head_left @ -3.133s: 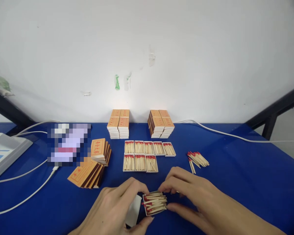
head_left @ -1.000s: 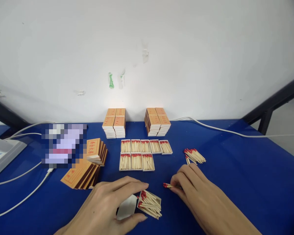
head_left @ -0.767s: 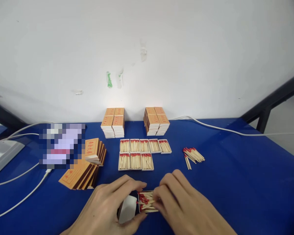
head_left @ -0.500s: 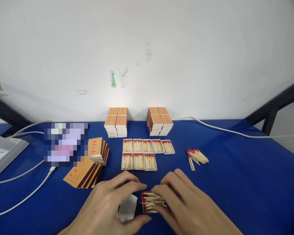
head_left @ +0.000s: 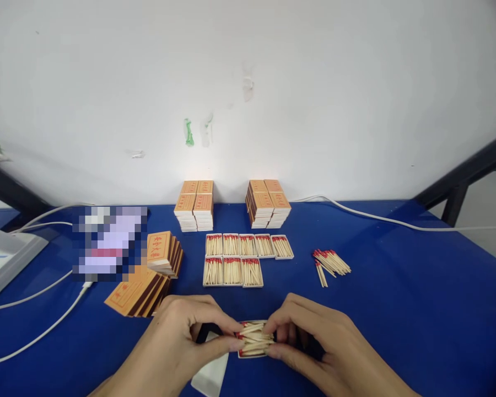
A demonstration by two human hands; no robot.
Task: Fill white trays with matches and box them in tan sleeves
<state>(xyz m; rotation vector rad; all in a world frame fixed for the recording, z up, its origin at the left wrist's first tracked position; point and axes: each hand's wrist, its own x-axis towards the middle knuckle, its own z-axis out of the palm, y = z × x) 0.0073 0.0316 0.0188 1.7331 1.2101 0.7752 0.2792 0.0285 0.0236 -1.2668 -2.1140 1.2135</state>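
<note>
A small white matchbox tray full of red-tipped matches lies on the table close in front of me. My left hand pinches the matches at their left end, thumb and index finger a little apart around the heads. From the other side, my right hand closes thumb and index finger on the right ends; its other fingers are curled. Partly under my left hand is a white, box-like piece. Beyond the hands, two rows of filled matchbox trays stand open.
Loose matches lie in a pile to the right. Two blocks of orange matchboxes stand by the wall. At left are stacked matchbox sleeves, a blurred-out phone, cables and a white device.
My left hand has closed from a spread grip and moved in to the left end of the matches. My right hand has drawn to the right end. More of the white piece shows.
</note>
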